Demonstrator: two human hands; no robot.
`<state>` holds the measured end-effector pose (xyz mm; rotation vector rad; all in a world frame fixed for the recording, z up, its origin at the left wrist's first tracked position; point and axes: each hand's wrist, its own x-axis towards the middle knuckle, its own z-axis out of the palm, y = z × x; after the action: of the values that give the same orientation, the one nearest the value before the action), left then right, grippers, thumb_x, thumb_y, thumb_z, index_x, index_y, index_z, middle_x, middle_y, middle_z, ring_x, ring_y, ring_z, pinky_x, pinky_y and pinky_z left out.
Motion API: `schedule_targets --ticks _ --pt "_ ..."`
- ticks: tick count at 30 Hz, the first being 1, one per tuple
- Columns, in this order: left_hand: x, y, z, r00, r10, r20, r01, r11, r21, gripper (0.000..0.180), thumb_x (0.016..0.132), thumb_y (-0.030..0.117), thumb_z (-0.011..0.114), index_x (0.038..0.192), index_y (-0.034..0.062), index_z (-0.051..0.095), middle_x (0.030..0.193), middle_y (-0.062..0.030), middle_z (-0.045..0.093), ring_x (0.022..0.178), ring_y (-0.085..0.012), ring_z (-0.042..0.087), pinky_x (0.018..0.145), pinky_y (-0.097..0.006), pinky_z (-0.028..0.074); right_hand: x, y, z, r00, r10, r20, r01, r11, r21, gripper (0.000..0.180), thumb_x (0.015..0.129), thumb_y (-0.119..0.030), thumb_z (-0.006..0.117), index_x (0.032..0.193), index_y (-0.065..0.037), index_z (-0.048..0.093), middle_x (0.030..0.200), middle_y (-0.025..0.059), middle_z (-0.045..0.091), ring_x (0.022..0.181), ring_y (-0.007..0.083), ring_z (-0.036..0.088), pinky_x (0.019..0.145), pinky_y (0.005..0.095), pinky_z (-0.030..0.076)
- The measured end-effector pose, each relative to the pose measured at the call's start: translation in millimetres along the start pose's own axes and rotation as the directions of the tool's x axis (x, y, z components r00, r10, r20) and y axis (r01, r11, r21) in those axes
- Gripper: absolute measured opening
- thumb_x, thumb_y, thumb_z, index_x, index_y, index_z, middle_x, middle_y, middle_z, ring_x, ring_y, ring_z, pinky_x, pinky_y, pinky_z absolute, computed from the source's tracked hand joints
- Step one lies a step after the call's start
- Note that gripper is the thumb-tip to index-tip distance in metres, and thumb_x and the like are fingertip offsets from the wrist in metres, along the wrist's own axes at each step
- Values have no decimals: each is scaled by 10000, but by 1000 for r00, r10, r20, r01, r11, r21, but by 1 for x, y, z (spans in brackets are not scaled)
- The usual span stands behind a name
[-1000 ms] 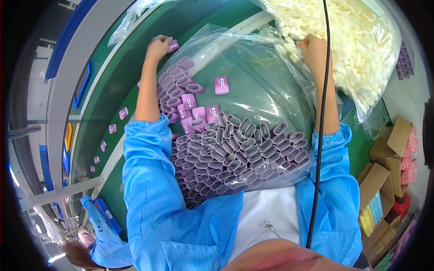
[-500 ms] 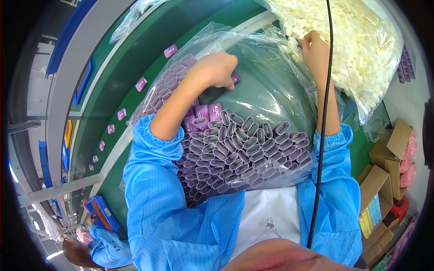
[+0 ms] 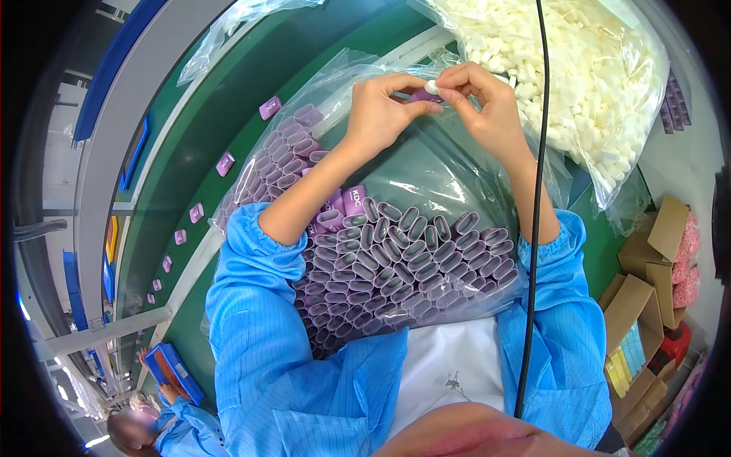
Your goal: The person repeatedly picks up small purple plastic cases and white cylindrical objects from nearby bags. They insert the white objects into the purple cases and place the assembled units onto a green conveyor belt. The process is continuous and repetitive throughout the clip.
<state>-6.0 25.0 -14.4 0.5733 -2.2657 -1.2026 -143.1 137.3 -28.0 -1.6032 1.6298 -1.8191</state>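
My left hand (image 3: 381,110) pinches a purple oval sleeve (image 3: 421,96) between thumb and fingers, above the far part of a clear plastic bag. In my right hand (image 3: 486,114), a small white plug (image 3: 432,87) is gripped at the fingertips and meets the sleeve's end; whether it sits inside is hidden. Nearer to me, many open-ended purple sleeves (image 3: 415,255) stand packed in the clear bag, with a few lying on their sides. A large clear bag of white plugs (image 3: 571,91) is at the far right, beside my right hand.
Purple pieces (image 3: 225,164) lie spaced along a green conveyor belt (image 3: 251,84) on the left. A black cable (image 3: 541,152) hangs before my right forearm. Cardboard boxes (image 3: 632,320) stand at the right. At lower left, a person in blue works by a blue tray (image 3: 175,372).
My hands have come together at the far side of the bag, the left moving right with a purple sleeve, the right moving left from the plug bag. Pieces on the belt have shifted slightly.
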Motion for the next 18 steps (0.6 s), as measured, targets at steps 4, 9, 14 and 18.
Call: schedule_targets --ticks 4,9,14,18 --pt "-1 -8 1 1000 5 0 -5 999 -42 264 695 116 799 937 54 713 909 -53 702 814 -126 655 760 -272 522 1 -8 -4 987 -159 28 161 954 -252 125 756 26 636 866 -31 652 843 73 647 739 190 584 624 271 474" --pt "-3 -2 0 999 38 -20 -38 999 0 285 699 114 798 960 44 709 901 -59 703 815 -129 662 758 -261 522 -1 1 -1 984 -177 12 176 958 -228 104 741 -6 684 837 -25 651 842 66 644 737 177 587 646 253 480" --pt "-2 9 -6 999 43 13 -43 998 38 277 714 82 781 969 11 698 913 -74 700 813 -141 665 769 -259 523 1 9 -1 998 32 52 -40 988 152 113 742 -30 722 812 3 639 864 48 642 756 121 591 664 248 487" --pt "3 -6 -10 994 -5 110 32 969 -245 238 736 46 755 963 5 697 922 -77 697 823 -142 661 773 -261 524 2 9 -8 989 -132 72 122 983 137 121 731 -10 725 804 15 631 869 64 643 738 141 600 679 260 493"
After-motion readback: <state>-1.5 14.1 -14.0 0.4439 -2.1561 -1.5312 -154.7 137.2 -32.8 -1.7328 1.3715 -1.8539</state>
